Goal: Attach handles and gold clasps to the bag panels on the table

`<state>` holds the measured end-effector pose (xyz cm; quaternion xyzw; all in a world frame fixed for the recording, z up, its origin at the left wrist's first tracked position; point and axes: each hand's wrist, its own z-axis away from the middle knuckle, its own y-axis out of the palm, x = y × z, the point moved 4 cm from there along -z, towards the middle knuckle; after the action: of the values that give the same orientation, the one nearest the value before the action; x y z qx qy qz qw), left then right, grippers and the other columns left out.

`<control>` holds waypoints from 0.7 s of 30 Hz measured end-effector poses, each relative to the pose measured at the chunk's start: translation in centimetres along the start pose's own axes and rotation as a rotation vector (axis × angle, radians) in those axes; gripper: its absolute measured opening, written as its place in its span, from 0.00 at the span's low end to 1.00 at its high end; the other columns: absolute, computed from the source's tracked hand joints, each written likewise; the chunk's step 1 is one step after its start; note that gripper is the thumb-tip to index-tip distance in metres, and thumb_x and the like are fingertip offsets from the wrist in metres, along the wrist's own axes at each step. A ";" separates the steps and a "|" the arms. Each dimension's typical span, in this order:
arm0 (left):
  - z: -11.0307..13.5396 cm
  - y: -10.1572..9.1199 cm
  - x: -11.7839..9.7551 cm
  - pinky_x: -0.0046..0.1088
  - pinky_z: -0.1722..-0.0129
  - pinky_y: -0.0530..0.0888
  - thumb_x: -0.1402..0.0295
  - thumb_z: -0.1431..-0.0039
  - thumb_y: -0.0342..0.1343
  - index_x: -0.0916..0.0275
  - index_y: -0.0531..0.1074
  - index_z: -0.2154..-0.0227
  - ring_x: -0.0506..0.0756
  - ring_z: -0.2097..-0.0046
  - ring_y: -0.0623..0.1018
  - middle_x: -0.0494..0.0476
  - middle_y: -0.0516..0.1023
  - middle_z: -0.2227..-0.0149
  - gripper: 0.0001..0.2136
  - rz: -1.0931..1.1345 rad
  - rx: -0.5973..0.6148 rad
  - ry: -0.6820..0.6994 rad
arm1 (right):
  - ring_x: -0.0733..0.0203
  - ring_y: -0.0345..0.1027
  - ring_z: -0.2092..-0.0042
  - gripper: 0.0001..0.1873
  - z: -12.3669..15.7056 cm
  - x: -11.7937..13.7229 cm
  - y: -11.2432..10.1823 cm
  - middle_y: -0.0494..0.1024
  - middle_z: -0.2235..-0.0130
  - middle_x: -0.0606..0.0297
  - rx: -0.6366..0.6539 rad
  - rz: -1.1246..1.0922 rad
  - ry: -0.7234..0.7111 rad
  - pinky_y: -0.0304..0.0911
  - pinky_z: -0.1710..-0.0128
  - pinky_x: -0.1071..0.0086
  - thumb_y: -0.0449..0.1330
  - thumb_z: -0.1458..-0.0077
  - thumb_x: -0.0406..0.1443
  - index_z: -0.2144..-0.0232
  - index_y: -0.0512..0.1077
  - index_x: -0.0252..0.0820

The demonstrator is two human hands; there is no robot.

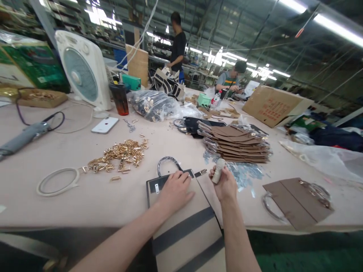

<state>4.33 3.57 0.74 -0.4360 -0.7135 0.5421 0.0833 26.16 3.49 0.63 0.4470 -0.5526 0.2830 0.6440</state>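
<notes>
The left hand (pixel 176 190) lies flattened, thumb spread, on a flat beige rectangular bag (pixel 185 226) with dark stripes, which overhangs the near edge of the pale worktable (pixel 107 204); near the bag's far right corner, the right hand (pixel 227 186) clasps a short, cream, round-headed tool (pixel 218 172).

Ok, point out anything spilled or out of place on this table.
Two things look untidy: the gold metal pieces lie in a loose heap, a few apart from it, and translucent slips are scattered by the brown stack. Both look tipped out, perhaps deliberately.
</notes>
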 end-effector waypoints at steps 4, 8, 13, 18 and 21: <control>-0.1 0.0 0.1 0.53 0.43 0.70 0.59 0.41 0.66 0.58 0.73 0.48 0.67 0.43 0.72 0.63 0.77 0.42 0.20 0.021 0.007 -0.002 | 0.65 0.59 0.74 0.17 -0.5 -0.8 5.0 0.61 0.75 0.74 -0.030 -0.323 0.052 0.63 0.71 0.69 0.62 0.45 0.50 0.70 0.64 0.46; -0.2 0.0 0.2 0.53 0.41 0.70 0.59 0.42 0.67 0.59 0.73 0.48 0.67 0.42 0.72 0.62 0.76 0.40 0.20 0.029 0.028 -0.017 | 0.68 0.55 0.76 0.19 0.3 -1.6 6.7 0.58 0.74 0.75 -0.060 -0.314 -0.099 0.58 0.73 0.71 0.64 0.46 0.47 0.74 0.59 0.46; -0.2 0.0 0.4 0.52 0.42 0.70 0.61 0.42 0.67 0.57 0.73 0.49 0.67 0.43 0.72 0.62 0.76 0.41 0.19 0.073 -0.004 -0.014 | 0.67 0.46 0.79 0.24 1.2 -2.3 7.2 0.51 0.79 0.76 -0.065 -0.215 -0.197 0.52 0.77 0.71 0.55 0.37 0.51 0.77 0.54 0.45; -0.3 0.1 0.5 0.51 0.43 0.71 0.61 0.40 0.65 0.59 0.72 0.50 0.67 0.43 0.72 0.64 0.77 0.43 0.17 0.074 0.003 -0.015 | 0.67 0.47 0.80 0.22 1.4 -3.1 7.9 0.54 0.80 0.76 -0.074 -0.213 -0.281 0.51 0.77 0.71 0.59 0.40 0.45 0.78 0.53 0.46; -0.3 0.0 0.6 0.51 0.43 0.71 0.62 0.40 0.65 0.60 0.72 0.49 0.67 0.43 0.72 0.65 0.77 0.43 0.18 0.088 -0.003 -0.018 | 0.68 0.47 0.80 0.22 1.3 -3.4 8.2 0.54 0.81 0.77 -0.066 -0.185 -0.324 0.50 0.78 0.71 0.59 0.39 0.44 0.77 0.54 0.46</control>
<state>4.10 4.21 0.60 -0.4623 -0.6951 0.5481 0.0525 17.77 6.41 -0.53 0.5142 -0.6147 0.1283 0.5841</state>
